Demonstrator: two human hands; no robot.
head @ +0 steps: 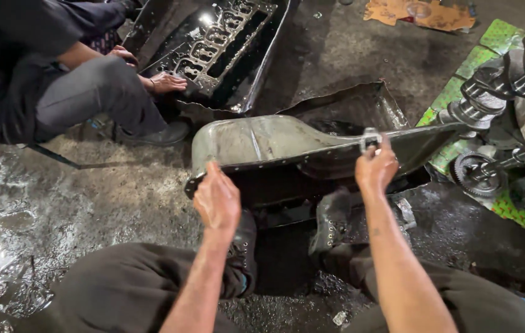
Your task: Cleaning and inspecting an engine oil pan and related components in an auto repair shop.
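A grey metal oil pan stands tilted on its side over a dark tray on the wet floor. My left hand grips the pan's near flange at its left end. My right hand holds the flange further right, with a small shiny metal piece pinched between the fingers at the rim. My two dark boots rest just below the pan, between my knees.
Another person crouches at the upper left, a hand on a black engine part with a row of openings. A crankshaft and a geared shaft lie on a green mat at right. Torn cardboard lies far back.
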